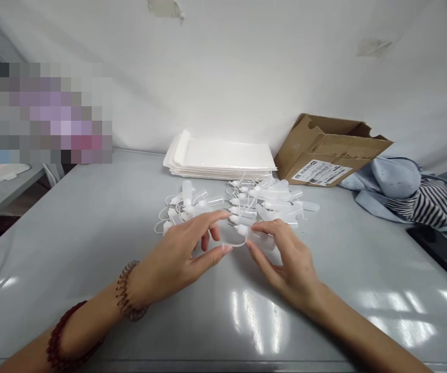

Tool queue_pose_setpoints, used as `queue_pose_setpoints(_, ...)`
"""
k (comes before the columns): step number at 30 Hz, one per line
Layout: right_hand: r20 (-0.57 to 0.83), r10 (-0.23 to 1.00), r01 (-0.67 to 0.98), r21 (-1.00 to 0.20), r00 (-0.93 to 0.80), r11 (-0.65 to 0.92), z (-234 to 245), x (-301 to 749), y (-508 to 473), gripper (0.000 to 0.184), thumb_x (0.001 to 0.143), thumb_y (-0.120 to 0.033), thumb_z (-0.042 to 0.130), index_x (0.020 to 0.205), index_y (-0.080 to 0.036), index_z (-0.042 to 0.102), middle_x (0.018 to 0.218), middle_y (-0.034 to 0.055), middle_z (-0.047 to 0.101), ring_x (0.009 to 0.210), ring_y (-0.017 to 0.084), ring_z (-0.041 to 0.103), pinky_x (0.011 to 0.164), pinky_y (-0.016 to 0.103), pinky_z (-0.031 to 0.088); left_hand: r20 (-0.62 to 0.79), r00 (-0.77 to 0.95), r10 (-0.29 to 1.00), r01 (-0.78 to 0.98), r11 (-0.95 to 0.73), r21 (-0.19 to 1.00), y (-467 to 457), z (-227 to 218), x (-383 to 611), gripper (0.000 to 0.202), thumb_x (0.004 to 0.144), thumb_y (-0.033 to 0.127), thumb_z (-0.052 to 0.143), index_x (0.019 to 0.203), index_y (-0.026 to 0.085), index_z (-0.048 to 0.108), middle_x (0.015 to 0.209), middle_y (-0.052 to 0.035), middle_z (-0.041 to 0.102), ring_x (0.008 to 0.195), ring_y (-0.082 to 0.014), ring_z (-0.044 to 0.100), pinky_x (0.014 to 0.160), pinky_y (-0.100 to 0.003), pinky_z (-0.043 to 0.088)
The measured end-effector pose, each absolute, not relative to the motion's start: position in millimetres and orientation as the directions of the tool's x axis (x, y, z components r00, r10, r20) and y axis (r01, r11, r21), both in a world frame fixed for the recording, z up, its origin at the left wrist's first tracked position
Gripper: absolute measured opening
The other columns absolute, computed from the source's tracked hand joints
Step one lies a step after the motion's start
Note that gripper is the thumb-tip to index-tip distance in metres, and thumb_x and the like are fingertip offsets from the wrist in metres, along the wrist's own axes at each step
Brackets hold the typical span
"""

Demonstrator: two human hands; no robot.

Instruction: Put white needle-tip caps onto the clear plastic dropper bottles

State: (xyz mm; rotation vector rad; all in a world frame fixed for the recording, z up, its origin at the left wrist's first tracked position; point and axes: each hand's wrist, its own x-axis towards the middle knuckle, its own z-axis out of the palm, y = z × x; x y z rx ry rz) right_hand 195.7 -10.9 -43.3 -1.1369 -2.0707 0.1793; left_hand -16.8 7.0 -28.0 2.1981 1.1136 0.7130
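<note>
Translucent plastic dropper bottle (263, 240) with a white pointed cap (242, 229) and a thin white looped tether (234, 244), lying on its side between the two hands, just in front of a loose heap of matching bottles (242, 207). Right hand (289, 264): fingers (276, 227) curved over the bottle, with thumb and forefinger pinching its body from either side. Left hand (172, 261): fingers (211, 220) curved and spread, with thumb and forefinger close to the tether and cap; whether they grip either one cannot be told. Left wrist and forearm: a coiled brown spiral bracelet (128, 290) and a dark red beaded bracelet (68, 336). Surroundings: a smooth grey bench (344, 259) carrying the heap; behind it, a stack of flat white padded mailers (219, 160), and to the right an open brown cardboard box (324, 147) tilted against the wall, bearing a white shipping label (320, 172). Far right — a crumpled pale blue cloth (394, 181), black-and-white striped fabric (429, 204) and a flat black slab (441, 254).
</note>
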Motion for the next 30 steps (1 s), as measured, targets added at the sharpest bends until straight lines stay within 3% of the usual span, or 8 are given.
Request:
queue_pose_setpoints(3, 0.642, 0.686, 0.677, -0.337, -0.343, 0.654, -43.7, 192.3, -14.5, 0.029, 0.082, -0.007, 0.057, 0.106, -0.018, 0.045, 0.091, 0.0089, 0.062, 0.079, 0.020, 0.057, 0.067, 0.034, 0.047, 0.295, 0.523, 0.800, 0.498, -0.567, 0.656, 1.4, -27.1, -15.4, 0.030, 0.086, 0.025, 0.058, 0.114, 0.025, 0.048, 0.083, 0.0026, 0.060, 0.067, -0.0101, 0.055, 0.065, -0.022, 0.047)
queue_pose_setpoints(8, 0.698, 0.642, 0.652, -0.331, -0.318, 0.682, -44.9, 194.2, -16.5, 0.036, 0.077, 0.003, 0.057, 0.104, -0.017, 0.043, 0.094, 0.0113, 0.059, 0.083, 0.020, 0.057, 0.066, 0.033, 0.048, 0.341, 0.544, 0.767, 0.466, -0.614, 0.637, -2.7, -22.4, -15.2, 0.018, 0.081, 0.021, 0.065, 0.096, 0.021, 0.054, 0.073, 0.0038, 0.059, 0.065, -0.0093, 0.054, 0.063, -0.020, 0.045)
queue_pose_setpoints(13, 0.695, 0.620, 0.649, -0.289, -0.363, 0.704, -48.5, 196.2, -13.2, 0.033, 0.079, 0.003, 0.054, 0.104, -0.016, 0.044, 0.098, 0.0128, 0.056, 0.086, 0.020, 0.057, 0.066, 0.034, 0.050, 0.334, 0.582, 0.741, 0.409, -0.622, 0.668, -3.2, -21.5, -13.9, 0.009, 0.081, 0.021, 0.065, 0.086, 0.019, 0.057, 0.069, 0.0046, 0.058, 0.061, -0.0076, 0.054, 0.059, -0.017, 0.043)
queue_pose_setpoints(17, 0.684, 0.634, 0.612, -0.338, -0.362, 0.715, -49.8, 195.8, -12.2, 0.031, 0.078, 0.006, 0.054, 0.100, -0.014, 0.045, 0.096, 0.0126, 0.056, 0.088, 0.019, 0.056, 0.067, 0.030, 0.050, 0.350, 0.523, 0.777, 0.422, -0.593, 0.686, -1.7, -22.5, -11.9, 0.008, 0.086, 0.014, 0.056, 0.082, 0.018, 0.061, 0.068, 0.0044, 0.061, 0.059, -0.0068, 0.055, 0.056, -0.016, 0.042)
queue_pose_setpoints(26, 0.658, 0.640, 0.481, -0.445, -0.397, 0.756, -47.6, 198.0, -14.7, 0.030, 0.076, 0.010, 0.051, 0.095, -0.013, 0.045, 0.096, 0.0139, 0.058, 0.084, 0.019, 0.056, 0.066, 0.031, 0.047, 0.384, 0.452, 0.805, 0.483, -0.583, 0.653, 2.3, -21.6, -13.6, 0.015, 0.079, 0.020, 0.069, 0.067, 0.016, 0.061, 0.058, 0.0061, 0.060, 0.050, -0.0052, 0.052, 0.051, -0.015, 0.039)
queue_pose_setpoints(30, 0.639, 0.604, 0.394, -0.459, -0.476, 0.796, -45.9, 197.1, -15.1, 0.031, 0.076, 0.009, 0.050, 0.097, -0.012, 0.043, 0.095, 0.0158, 0.059, 0.082, 0.020, 0.055, 0.064, 0.033, 0.048, 0.403, 0.477, 0.781, 0.442, -0.609, 0.659, 1.5, -22.5, -13.8, 0.006, 0.082, 0.015, 0.064, 0.076, 0.016, 0.064, 0.066, 0.0047, 0.065, 0.058, -0.0059, 0.057, 0.057, -0.014, 0.043)
